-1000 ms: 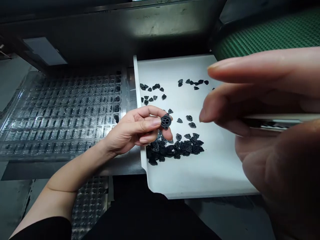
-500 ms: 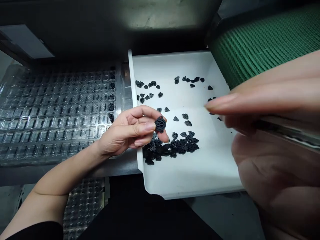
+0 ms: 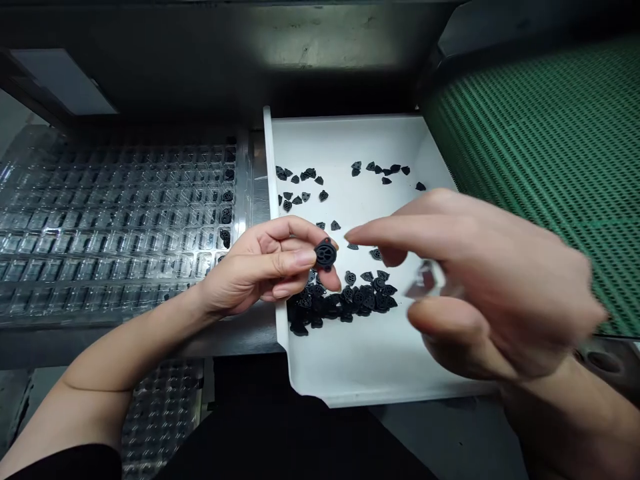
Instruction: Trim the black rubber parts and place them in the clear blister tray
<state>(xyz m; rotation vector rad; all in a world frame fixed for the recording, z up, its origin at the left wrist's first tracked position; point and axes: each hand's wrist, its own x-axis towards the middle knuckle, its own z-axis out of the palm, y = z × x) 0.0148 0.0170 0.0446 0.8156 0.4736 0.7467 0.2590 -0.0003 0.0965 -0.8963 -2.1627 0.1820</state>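
My left hand [image 3: 267,263] pinches a small round black plastic part [image 3: 326,254] by its edge, holding it above the left side of the white tray [image 3: 350,373]. The part has cut-out openings, small tabs and a tiny reddish spot at its top. My right hand [image 3: 500,280], blurred by motion, is just to the right of that part, apart from it. A shiny metal tool [image 3: 425,280] lies within its curled fingers; the smear hides its exact kind. Beneath the left fingertips is a pile of similar black parts [image 3: 367,298].
More black parts [image 3: 393,169] lie scattered across the tray's far side. Clear plastic trays with pockets [image 3: 125,233] stand at left, with black parts in the right column. A green mesh conveyor belt [image 3: 550,133] runs at right, and a dark metal wall [image 3: 200,67] rises behind.
My right hand has come down from close to the camera and moved left, toward the part in my left hand. The left hand keeps its pinch, the part turned slightly.
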